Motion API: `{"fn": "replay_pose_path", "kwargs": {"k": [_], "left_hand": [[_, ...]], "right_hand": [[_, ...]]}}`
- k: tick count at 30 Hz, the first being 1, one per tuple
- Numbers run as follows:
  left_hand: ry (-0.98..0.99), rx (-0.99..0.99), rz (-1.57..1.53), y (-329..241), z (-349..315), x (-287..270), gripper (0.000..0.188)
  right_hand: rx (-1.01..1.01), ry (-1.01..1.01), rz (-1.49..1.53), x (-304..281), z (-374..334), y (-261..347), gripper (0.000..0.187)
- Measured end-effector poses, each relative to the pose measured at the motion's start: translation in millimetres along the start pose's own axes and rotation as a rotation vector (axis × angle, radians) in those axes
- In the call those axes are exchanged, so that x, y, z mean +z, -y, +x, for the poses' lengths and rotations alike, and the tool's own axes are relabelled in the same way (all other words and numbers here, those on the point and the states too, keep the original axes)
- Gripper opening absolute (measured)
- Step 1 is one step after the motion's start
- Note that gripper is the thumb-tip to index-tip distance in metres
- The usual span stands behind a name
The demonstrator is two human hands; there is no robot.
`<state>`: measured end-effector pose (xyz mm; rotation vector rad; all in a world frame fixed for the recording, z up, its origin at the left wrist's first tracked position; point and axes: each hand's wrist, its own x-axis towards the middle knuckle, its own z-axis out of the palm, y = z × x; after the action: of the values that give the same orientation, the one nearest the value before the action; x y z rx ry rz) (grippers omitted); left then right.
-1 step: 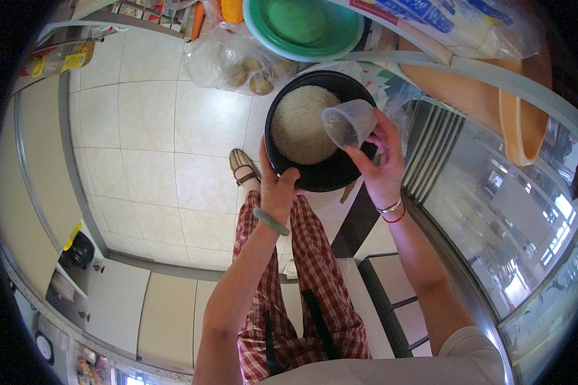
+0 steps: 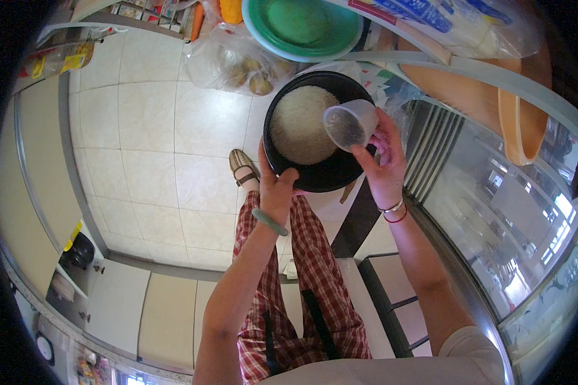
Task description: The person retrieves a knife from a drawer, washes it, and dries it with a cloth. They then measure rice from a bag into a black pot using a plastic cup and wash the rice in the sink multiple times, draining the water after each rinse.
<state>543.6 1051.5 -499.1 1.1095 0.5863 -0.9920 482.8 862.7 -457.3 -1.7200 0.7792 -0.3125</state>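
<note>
A dark round pot (image 2: 321, 178) holds a heap of white rice (image 2: 302, 125) that lies toward its left side. My left hand (image 2: 279, 186) grips the pot's near left rim, thumb over the edge and fingers beneath. In my right hand (image 2: 385, 157) is a clear plastic cup (image 2: 351, 123), tilted with its mouth toward the rice, over the right part of the pot. The cup looks empty, though its inside shows only partly. A green bangle sits on my left wrist; a silver bangle and a red string circle the right.
Beyond the pot stand green and pale blue basins (image 2: 302, 29) and a clear plastic bag (image 2: 237, 64) with round brownish produce. A shelf with an orange-tan container (image 2: 523, 128) rises at the right, above a glass door (image 2: 488, 212). Cabinets (image 2: 167, 308) line the lower left.
The cup in my right hand has tipped and shifted very slightly. My left hand and the pot look almost the same.
</note>
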Motion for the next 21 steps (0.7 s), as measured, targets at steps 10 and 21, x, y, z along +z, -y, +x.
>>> {"fn": "replay_pose_path", "kwargs": {"k": [10,21], "left_hand": [[-0.159,0.004,-0.002,-8.8,-18.5,-17.4,0.061],[-0.157,-0.08,-0.084,-14.9,-40.6,-50.5,0.053]], "right_hand": [[0.178,-0.257,-0.011,-58.1,44.7,-68.0,0.059],[0.032,0.307,-1.37,-25.7,73.6,-76.7,0.072]]}}
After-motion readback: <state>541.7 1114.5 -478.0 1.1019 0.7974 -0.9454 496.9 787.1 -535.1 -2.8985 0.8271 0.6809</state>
